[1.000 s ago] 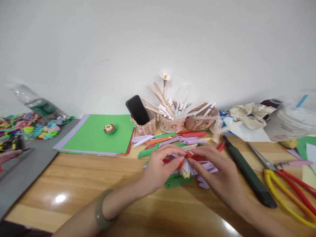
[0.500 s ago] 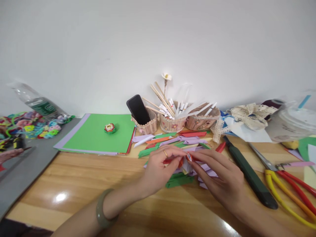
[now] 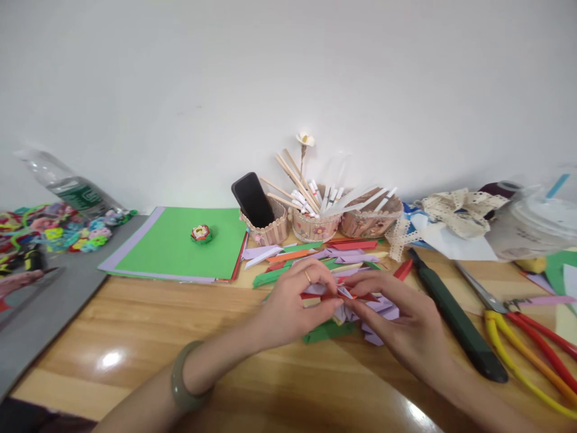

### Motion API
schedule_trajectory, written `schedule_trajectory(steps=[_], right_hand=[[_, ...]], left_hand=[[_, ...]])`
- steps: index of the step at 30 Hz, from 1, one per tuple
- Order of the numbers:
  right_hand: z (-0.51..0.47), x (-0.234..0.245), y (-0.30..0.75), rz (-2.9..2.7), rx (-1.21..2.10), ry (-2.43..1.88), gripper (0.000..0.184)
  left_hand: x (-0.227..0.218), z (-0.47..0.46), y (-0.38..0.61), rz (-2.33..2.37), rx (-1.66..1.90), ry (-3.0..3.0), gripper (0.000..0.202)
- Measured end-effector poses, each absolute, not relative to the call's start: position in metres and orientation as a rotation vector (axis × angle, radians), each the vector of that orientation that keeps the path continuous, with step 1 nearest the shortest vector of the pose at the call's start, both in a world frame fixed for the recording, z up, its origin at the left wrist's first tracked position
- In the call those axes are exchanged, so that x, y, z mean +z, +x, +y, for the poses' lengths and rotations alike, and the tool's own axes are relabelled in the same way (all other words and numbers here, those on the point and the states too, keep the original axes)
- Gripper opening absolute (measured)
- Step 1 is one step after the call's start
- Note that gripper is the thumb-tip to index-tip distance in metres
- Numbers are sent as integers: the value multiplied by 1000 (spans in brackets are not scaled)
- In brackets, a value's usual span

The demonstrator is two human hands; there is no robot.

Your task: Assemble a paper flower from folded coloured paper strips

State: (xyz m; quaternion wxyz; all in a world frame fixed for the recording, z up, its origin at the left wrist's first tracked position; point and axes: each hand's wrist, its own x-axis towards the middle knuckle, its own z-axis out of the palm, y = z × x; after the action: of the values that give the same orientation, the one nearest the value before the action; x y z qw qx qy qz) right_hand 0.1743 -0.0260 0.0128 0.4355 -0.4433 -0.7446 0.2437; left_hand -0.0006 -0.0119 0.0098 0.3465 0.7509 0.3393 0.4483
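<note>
Between my two hands is a small folded paper piece [image 3: 345,291] in red and white, partly covered by the fingers. My left hand [image 3: 300,304], with a ring on one finger, pinches its left side between thumb and forefinger. From the right, my right hand [image 3: 399,316] grips the same piece with thumb and fingertips. Beneath and behind them lie folded paper strips [image 3: 324,331] in green, purple, red, orange and cream. A finished-looking small paper flower [image 3: 201,233] rests on a stack of coloured paper sheets [image 3: 175,252] to the left.
Three decorated holders [image 3: 315,229] stand by the wall; one has a phone [image 3: 253,198]. A dark green cutter-like tool [image 3: 460,319] and scissors [image 3: 496,304] lie at right, near a lidded cup [image 3: 543,210]. Another person's hand [image 3: 20,282] is at far left, near a bottle [image 3: 76,189].
The fingertips have shifted on the folded paper, and the piece has turned so its white fold shows flatter. My left thumb has moved slightly right. The surrounding things have stayed put.
</note>
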Motion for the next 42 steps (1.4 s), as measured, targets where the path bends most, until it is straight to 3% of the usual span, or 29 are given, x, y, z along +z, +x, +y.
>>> schedule_trajectory(steps=[9, 13, 23, 36, 42], right_hand=[[-26, 19, 174, -1593, 1317, -1093, 19], [-28, 19, 174, -1518, 1421, -1120, 19], [-27, 20, 172, -1639, 1262, -1144, 20], [-32, 14, 174, -1950, 629, -1100, 8], [-26, 18, 173, -1868, 801, -1250, 8]], left_hand=[[20, -7, -7, 726, 855, 1656, 14], [16, -7, -6, 746, 844, 1467, 19], [10, -11, -3, 866, 799, 1175, 19], [10, -16, 2, 953, 939, 1322, 9], [9, -11, 1, 961, 948, 1310, 8]])
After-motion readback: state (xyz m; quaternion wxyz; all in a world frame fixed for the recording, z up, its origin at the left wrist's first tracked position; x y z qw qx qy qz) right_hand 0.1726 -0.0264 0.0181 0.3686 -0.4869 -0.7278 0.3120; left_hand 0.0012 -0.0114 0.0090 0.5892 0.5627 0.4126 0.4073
